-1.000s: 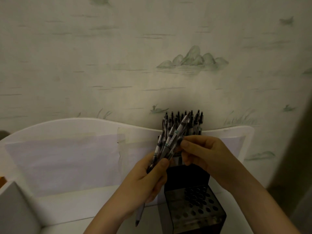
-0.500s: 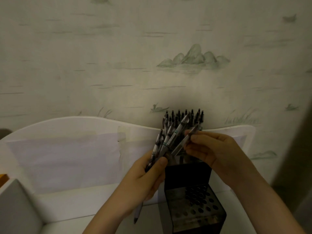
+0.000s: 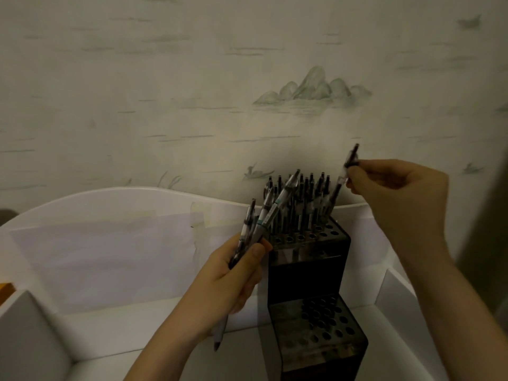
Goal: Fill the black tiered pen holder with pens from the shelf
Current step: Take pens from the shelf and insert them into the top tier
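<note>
While upper tier holds pens (image 3: 299, 204), holder (image 3: 308, 273) black.

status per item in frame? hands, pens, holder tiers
left hand: grips a bundle of pens
bundle of pens: fanned out, tips down, beside the holder
right hand: pinches a single pen
single pen: raised, tilted, over the upper tier's right end
upper tier: back holes filled with upright pens, front row empty
lower tier: holes empty
</note>
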Tool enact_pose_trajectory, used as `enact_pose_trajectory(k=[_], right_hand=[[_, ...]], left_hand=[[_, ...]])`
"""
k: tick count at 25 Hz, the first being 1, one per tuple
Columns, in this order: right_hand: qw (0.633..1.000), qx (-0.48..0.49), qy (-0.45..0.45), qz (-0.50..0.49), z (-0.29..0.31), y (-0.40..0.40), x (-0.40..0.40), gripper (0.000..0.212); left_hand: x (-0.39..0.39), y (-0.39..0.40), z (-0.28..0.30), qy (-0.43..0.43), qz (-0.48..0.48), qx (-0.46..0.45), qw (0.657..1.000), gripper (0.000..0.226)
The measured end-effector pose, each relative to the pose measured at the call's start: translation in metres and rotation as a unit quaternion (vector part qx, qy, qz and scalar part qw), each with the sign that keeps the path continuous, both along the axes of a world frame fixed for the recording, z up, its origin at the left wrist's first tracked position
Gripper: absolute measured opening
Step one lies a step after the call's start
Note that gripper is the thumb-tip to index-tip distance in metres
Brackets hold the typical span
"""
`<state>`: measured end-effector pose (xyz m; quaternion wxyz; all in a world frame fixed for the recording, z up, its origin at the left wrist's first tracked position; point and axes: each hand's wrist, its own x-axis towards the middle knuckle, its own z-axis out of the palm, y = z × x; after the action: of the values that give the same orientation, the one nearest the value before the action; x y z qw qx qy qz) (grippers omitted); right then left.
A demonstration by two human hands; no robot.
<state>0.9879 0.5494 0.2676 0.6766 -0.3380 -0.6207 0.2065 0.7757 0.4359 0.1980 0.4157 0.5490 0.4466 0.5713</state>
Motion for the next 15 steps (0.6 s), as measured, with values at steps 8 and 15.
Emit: enact_pose_trajectory(k=[8,15], right_hand=[[0.991,0.047,-0.115,-0.055,-0.011,0.018,-0.017,0.009],[0.983,-0.052,-0.174,-0.026,-0.029,0.026,-0.016,0.014]], left_hand=[[0.0,0.005,0.005,0.014,0.003,0.011,1.0,0.029],[-0.001,0.008,0.011,0.015,0.002,0.02,1.0,0.028]])
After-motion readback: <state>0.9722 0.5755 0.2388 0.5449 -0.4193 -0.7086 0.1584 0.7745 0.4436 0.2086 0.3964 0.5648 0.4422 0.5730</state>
